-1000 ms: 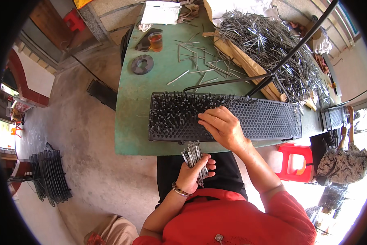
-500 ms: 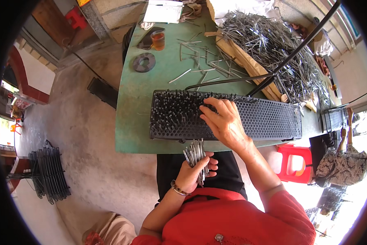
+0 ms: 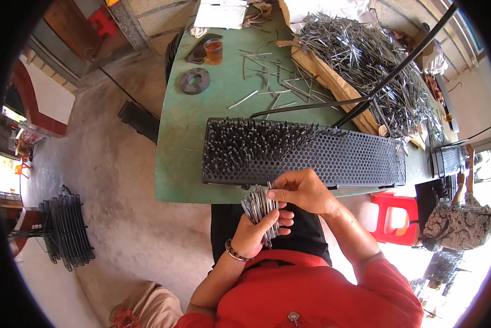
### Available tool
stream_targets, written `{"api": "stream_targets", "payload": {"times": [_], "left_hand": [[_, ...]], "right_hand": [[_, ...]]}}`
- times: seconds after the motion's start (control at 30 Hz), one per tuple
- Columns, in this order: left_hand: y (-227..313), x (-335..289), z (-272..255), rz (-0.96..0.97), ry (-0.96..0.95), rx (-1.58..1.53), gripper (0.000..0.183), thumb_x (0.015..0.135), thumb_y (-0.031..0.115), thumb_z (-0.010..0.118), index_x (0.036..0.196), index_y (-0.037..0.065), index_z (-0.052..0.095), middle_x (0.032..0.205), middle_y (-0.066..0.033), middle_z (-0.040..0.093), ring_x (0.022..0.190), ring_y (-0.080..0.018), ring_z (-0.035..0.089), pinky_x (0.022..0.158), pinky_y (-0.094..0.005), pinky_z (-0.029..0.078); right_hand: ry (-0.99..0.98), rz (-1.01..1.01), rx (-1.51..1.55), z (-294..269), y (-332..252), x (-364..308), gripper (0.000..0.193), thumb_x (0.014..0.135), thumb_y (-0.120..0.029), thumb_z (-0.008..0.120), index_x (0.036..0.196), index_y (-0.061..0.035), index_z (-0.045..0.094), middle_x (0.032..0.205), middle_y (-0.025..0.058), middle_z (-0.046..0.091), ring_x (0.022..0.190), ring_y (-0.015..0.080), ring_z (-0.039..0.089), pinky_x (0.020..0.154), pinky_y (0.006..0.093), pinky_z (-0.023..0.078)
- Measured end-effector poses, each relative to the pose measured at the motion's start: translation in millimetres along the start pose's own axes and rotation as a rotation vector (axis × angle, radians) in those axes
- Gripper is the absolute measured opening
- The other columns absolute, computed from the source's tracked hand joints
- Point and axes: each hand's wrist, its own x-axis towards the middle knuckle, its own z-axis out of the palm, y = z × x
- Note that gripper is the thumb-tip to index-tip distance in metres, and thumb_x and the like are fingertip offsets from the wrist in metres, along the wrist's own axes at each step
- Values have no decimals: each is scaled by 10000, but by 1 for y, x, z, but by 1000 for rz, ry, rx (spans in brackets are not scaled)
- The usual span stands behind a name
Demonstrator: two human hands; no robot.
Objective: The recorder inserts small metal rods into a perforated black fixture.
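Observation:
In my left hand is a bundle of thin metal rods, gripped upright above my lap. My right hand has its thumb and fingers pinched at the top of that bundle, on one of the rods as far as I can see. Just beyond both hands lies a long black perforated tray along the table's near edge. Many dark rods stand upright in the holes of its left half and along its far side. The holes toward its right end hold none.
A big heap of loose rods lies on brown paper at the back right of the green table. A black metal bar slants over it. A cup of amber drink, a phone and a dark ring sit at the far left.
My right hand has come back from over the tray's rods to the top of the bundle in my left hand. The left hand stays nearly in place.

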Motion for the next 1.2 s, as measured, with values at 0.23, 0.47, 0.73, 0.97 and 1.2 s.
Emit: {"api": "stream_targets", "payload": {"times": [0.23, 0.47, 0.73, 0.97, 1.2], "left_hand": [[3, -1, -5, 28, 129, 10, 275, 942, 174, 563, 1157, 4, 548, 1034, -152, 654, 895, -214, 662, 700, -335, 581], [1, 1, -10, 18, 163, 14, 265, 936, 167, 574, 1146, 5, 559, 1004, -139, 664, 822, -184, 667, 620, -293, 560], [-1, -1, -10, -8, 191, 52, 239, 942, 175, 556, 1131, 28, 565, 969, -114, 666, 776, -166, 659, 590, -288, 537], [0, 1, -14, -8, 122, 3, 283, 947, 166, 543, 1168, -11, 545, 942, -116, 655, 729, -145, 650, 596, -263, 549], [1, -2, -11, -56, 113, -28, 278, 930, 166, 512, 1140, -10, 560, 834, -48, 555, 752, -127, 571, 646, -319, 573]], "right_hand": [[110, -35, -14, -5, -2, 8, 154, 849, -92, 700, 926, 30, 645, 791, 46, 658, 706, 83, 608, 628, 213, 493], [505, -512, -313, 5, -22, 35, 181, 816, -110, 731, 951, -22, 649, 819, 49, 680, 718, 85, 638, 643, 239, 515], [534, -686, -545, 11, -14, 46, 177, 782, -89, 739, 920, -27, 647, 777, 84, 670, 652, 176, 648, 581, 279, 513], [517, -804, -632, 11, -11, 45, 185, 754, -90, 748, 884, -31, 630, 771, 87, 665, 634, 257, 633, 556, 334, 495], [478, -840, -654, 6, -8, 45, 203, 745, -82, 749, 901, -33, 630, 788, 89, 667, 671, 266, 631, 614, 357, 495]]}}
